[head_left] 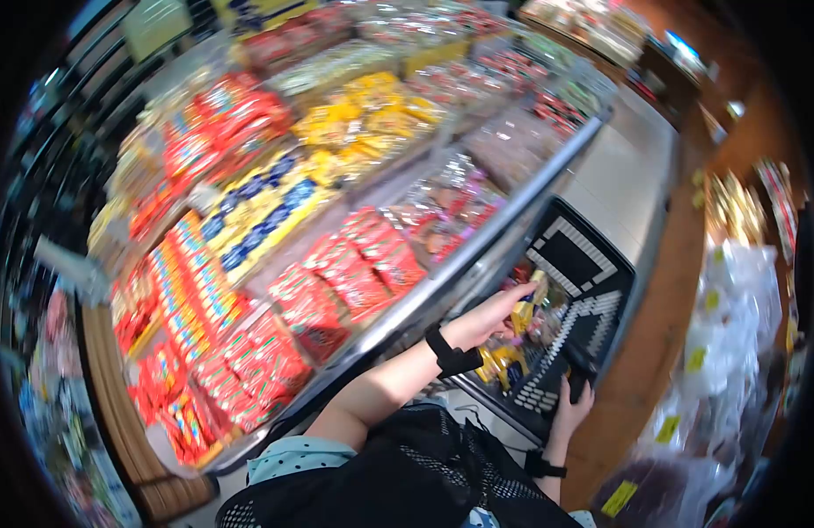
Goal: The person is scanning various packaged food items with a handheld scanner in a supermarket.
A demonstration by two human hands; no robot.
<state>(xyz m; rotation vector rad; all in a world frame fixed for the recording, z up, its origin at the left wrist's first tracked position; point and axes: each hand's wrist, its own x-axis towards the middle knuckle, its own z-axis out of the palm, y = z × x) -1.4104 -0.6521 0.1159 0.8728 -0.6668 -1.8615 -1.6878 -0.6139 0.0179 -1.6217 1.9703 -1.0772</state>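
Observation:
My left hand [493,319] reaches over the black shopping basket [620,280], its fingers closed on a small yellow packet [523,313]. The packet is partly covered by the fingers and overlaps the basket's inside in this view. Below it, several packets lie in the basket, among them yellow ones [505,363] near my wrist. My right hand [574,407] is at the basket's near right end, with its fingers gripping the dark rim or handle. A black band circles each wrist.
To the left, a tiered display holds red packets [266,356], yellow bags [367,110] and blue-and-yellow packs [266,209], with a metal edge [442,295] beside the basket. Clear plastic bags [719,317] with yellow labels stand on the right. Pale floor tiles [622,163] show ahead.

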